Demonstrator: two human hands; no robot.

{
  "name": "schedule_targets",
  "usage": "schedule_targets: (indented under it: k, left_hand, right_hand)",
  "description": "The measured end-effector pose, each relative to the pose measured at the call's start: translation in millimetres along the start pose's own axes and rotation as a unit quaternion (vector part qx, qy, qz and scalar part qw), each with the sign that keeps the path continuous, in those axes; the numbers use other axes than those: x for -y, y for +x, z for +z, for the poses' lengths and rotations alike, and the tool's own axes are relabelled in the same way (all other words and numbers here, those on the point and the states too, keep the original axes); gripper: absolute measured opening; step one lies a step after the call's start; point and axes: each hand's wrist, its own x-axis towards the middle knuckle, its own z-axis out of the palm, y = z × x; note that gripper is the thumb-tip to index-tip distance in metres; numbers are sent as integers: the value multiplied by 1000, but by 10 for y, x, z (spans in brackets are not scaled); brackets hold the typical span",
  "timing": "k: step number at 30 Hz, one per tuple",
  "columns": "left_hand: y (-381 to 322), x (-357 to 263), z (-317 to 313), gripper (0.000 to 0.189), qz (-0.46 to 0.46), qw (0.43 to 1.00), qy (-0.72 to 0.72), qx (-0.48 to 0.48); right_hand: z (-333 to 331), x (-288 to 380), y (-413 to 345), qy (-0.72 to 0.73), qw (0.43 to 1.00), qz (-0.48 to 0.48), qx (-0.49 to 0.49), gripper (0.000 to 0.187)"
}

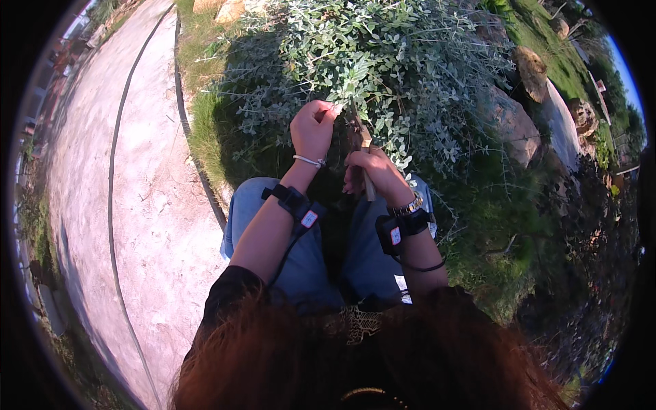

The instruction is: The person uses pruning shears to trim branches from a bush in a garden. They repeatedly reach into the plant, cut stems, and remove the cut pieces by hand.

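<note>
A shrub with small grey-green leaves (430, 77) spreads in front of my knees. At its near side my left hand (312, 128) pinches a leafy sprig (335, 106) between thumb and fingertips. Just to the right, my right hand (376, 171) is wrapped around a hand tool with a tan, wood-like handle (370, 189). The tool's narrow dark end points up into the leaves, close to my left fingertips. Foliage and shade partly hide that end, so its exact kind cannot be told.
Left of my knees runs a pale paved path (148, 205) with a dark edging strip (179, 97) beside tufted grass (210, 133). Large rocks (510, 123) border the shrub on the right. Shaded grass (487, 256) lies by my right knee. Straps with small black devices (293, 201) circle both forearms.
</note>
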Motion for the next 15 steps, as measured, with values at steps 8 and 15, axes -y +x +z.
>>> schedule_targets:
  k: [8,15]
  left_hand:
    - [-14,6,-52,19,17,1000,21,4]
    - [15,72,-92,13,-5,1000,15,7]
  right_hand:
    - [57,-178,49,-38,998,-18,-40,19]
    - [16,-209,89,-123,987,-2,-103,26]
